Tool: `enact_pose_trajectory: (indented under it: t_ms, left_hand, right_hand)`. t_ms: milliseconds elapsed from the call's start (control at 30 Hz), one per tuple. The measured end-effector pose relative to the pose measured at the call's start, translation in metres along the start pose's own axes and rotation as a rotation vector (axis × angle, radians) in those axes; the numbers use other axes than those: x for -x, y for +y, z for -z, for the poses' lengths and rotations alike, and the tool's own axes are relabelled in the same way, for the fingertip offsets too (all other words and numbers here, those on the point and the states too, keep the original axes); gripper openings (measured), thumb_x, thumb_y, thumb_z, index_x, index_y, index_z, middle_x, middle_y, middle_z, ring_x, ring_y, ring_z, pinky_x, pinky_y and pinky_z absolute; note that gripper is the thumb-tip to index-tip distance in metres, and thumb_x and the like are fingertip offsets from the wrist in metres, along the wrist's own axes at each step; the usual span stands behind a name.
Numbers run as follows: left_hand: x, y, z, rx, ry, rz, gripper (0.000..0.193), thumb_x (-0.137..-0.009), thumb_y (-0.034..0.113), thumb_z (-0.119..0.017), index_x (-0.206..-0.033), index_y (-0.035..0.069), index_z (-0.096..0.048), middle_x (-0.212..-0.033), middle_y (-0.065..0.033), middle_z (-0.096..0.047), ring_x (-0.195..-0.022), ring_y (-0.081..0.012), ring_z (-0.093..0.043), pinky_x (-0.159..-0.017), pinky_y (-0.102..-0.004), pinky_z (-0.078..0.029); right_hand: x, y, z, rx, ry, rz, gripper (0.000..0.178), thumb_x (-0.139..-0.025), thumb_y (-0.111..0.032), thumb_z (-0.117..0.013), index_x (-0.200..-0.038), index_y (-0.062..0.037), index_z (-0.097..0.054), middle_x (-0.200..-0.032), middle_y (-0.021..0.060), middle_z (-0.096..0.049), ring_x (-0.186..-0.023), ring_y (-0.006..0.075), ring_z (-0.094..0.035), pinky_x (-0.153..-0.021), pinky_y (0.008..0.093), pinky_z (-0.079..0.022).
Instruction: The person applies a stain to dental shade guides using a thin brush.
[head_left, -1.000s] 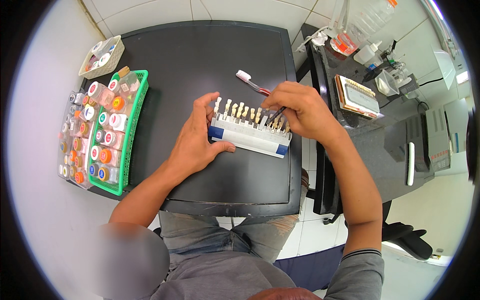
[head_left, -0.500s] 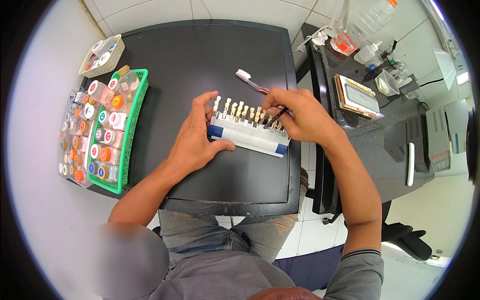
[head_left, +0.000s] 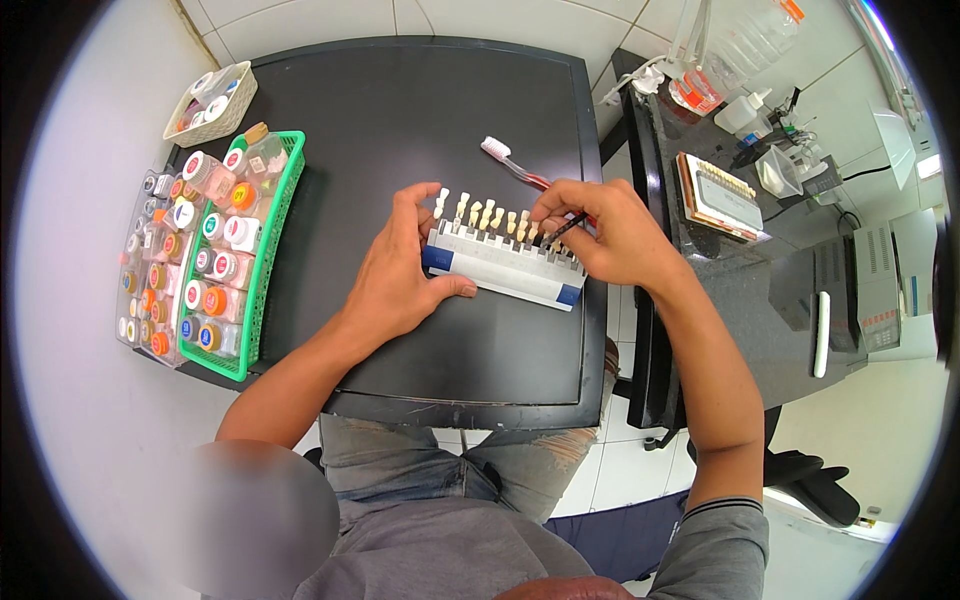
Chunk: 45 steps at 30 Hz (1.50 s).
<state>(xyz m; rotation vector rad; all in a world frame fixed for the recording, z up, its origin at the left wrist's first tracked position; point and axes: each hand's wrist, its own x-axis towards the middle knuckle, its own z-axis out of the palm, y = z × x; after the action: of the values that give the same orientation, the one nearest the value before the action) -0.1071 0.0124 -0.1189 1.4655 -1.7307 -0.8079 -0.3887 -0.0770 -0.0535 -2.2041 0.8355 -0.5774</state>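
My left hand is closed on the left end of a dental shade guide, a silver-white holder with dark blue patches near its ends. Its thumb lies along the near side, and the fingers reach up by the leftmost tab. Tooth-shaped tabs in white to yellowish shades stand in a row along the far edge. My right hand pinches a thin black pen-like stick over the right-hand tabs, its fingertips among them. That hand hides some of the tabs. Behind it lies a toothbrush with a clear and red handle, partly covered.
On the black table, a green basket of capped jars stands at the left beside a clear box of small jars. A cream basket sits behind. Another shade guide rests on the right-hand counter, near bottles.
The whole view has shifted slightly. The black stick's tip has risen a little among the tabs; my left hand keeps its hold on the shade guide.
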Motion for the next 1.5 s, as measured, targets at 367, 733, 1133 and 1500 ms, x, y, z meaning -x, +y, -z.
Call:
enact_pose_trajectory:
  t_ms: [367,733,1133,1500]
  left_hand:
    - [-0.001,-0.002,0.003,-0.072,-0.012,-0.047,0.082,-0.076,0.017,-0.105,-0.14,0.001,-0.056,-0.127,-0.0172,-0.069,-0.115,-0.03,-0.072,-0.097,-0.0408,-0.059]
    - [-0.003,-0.005,0.002,-0.055,-0.024,-0.022,0.078,-0.075,0.014,-0.105,-0.135,0.001,-0.056,-0.128,-0.0182,-0.068,-0.116,-0.03,-0.074,-0.094,-0.0414,-0.061]
    - [-0.003,-0.005,0.004,-0.049,-0.053,0.007,0.078,-0.076,0.014,-0.104,-0.136,0.0,-0.056,-0.125,-0.0188,-0.072,-0.112,-0.0293,-0.074,-0.095,-0.0409,-0.06]
    - [0.0,0.002,0.015,-0.135,-0.018,0.007,0.083,-0.07,0.022,-0.107,-0.136,-0.002,-0.063,-0.117,-0.016,-0.068,-0.105,-0.0329,-0.069,-0.093,-0.0427,-0.057]
  right_hand:
    - [0.002,0.011,0.005,0.133,0.054,-0.083,0.026,-0.091,-0.018,-0.081,-0.105,0.004,-0.079,-0.097,0.022,-0.079,-0.09,0.036,-0.078,-0.082,0.0434,-0.059]
    - [0.002,0.012,-0.004,0.164,0.005,-0.057,0.024,-0.091,-0.019,-0.08,-0.099,0.0038,-0.078,-0.084,0.0177,-0.072,-0.073,0.027,-0.065,-0.068,0.0417,-0.048]
    - [-0.003,0.006,-0.005,0.068,0.146,-0.22,0.028,-0.095,-0.023,-0.075,-0.099,0.0045,-0.077,-0.081,0.019,-0.075,-0.071,0.0275,-0.072,-0.071,0.0425,-0.056]
    - [0.0,0.016,-0.001,-0.161,0.329,-0.164,0.021,-0.102,-0.022,-0.076,-0.099,-0.001,-0.076,-0.081,-0.0034,-0.066,-0.07,0.004,-0.046,-0.063,0.0278,-0.037]
